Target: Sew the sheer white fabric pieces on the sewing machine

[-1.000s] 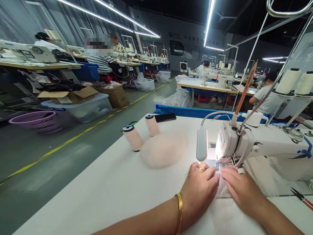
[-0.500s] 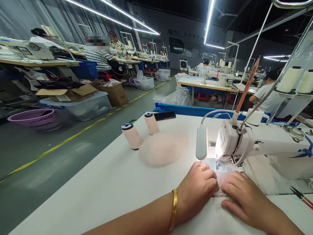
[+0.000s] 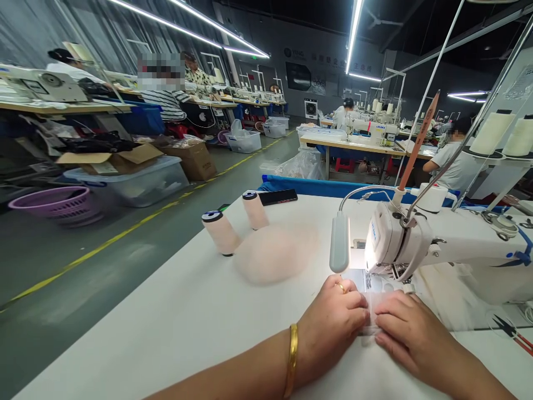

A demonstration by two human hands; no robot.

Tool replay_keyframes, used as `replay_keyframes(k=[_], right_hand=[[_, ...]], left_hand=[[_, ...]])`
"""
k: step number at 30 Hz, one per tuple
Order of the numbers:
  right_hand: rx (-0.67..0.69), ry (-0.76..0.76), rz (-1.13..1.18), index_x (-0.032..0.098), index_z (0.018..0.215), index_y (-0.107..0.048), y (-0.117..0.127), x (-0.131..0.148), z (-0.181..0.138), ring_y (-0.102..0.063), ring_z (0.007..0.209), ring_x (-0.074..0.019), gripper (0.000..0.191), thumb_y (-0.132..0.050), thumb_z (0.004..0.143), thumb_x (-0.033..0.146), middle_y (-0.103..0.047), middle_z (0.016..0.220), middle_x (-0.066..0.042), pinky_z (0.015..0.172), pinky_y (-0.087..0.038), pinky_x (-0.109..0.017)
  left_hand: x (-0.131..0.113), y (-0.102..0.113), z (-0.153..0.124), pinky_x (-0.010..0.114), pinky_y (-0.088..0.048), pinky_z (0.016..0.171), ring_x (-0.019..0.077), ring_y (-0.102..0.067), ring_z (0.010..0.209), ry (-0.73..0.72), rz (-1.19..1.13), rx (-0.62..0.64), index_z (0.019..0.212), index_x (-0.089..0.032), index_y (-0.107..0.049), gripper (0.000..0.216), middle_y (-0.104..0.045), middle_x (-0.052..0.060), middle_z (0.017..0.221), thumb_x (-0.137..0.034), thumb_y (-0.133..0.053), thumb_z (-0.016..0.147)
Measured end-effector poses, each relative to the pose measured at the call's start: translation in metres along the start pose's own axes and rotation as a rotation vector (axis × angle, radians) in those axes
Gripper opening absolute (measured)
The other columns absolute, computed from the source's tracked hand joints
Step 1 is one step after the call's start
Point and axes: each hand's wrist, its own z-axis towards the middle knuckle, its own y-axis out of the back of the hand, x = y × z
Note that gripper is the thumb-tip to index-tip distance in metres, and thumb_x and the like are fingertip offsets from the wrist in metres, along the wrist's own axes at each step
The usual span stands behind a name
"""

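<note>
A thin sheer pale fabric (image 3: pixel 372 329) lies just in front of the needle area of a white sewing machine (image 3: pixel 381 236). My left hand (image 3: pixel 333 325), with a gold ring and bracelet, is closed on the left edge of this fabric, fingers curled. From the other side my right hand (image 3: pixel 416 328) pinches it, thumb and fingertips close together. A narrow strip of the fabric shows between the two hands. More of the sheer material spreads to the right under the machine arm. A grey lamp (image 3: pixel 340 243) hangs left of the needle, lighting the spot.
Two peach thread cones (image 3: pixel 221 233) and a blurry heap of sheer peach fabric (image 3: pixel 272 254) sit left on the white table (image 3: pixel 200 311). A black phone (image 3: pixel 278 197) lies behind them. Red-handled snips (image 3: pixel 514 333) are at right. Co-workers sit at other machines beyond.
Both hands stay by the needle area with the fabric between them. The view has shifted very slightly; the right thumb is a little closer to the fingers.
</note>
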Motion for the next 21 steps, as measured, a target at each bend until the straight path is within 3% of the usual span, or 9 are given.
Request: replay_keyframes(k=[12,18,21], right_hand=[[-0.071,-0.045,-0.086,0.022,0.115,-0.063,-0.007,-0.008,0.006,-0.064,0.096,-0.0275,0.017,-0.049,0.105,0.018,-0.071,0.107,-0.008,0.081,-0.051,-0.041],[-0.091,-0.032,-0.102,0.021,0.098,-0.063,-0.009,-0.007,0.005,-0.065,0.101,-0.0281,0.015,-0.050,0.103,0.016,-0.072,0.107,-0.009,0.080,-0.053,-0.039],[-0.085,-0.035,-0.094,0.021,0.099,-0.063,-0.009,-0.008,0.005,-0.066,0.101,-0.0279,0.015,-0.050,0.103,0.015,-0.072,0.107,-0.009,0.080,-0.054,-0.040]], left_hand=[[0.013,-0.004,0.007,0.040,-0.034,0.077,0.0210,-0.061,0.087,-0.005,0.048,-0.003,0.093,-0.022,-0.072,0.019,-0.078,-0.001,0.096,-0.010,-0.058,0.096],[0.014,-0.002,0.004,0.040,-0.037,0.081,0.0200,-0.062,0.090,-0.034,0.009,-0.001,0.094,-0.022,-0.072,0.019,-0.079,-0.003,0.098,-0.008,-0.059,0.094],[0.015,-0.002,0.005,0.040,-0.037,0.080,0.0200,-0.062,0.089,-0.038,0.029,-0.006,0.093,-0.022,-0.073,0.016,-0.080,-0.002,0.096,-0.010,-0.062,0.094]])
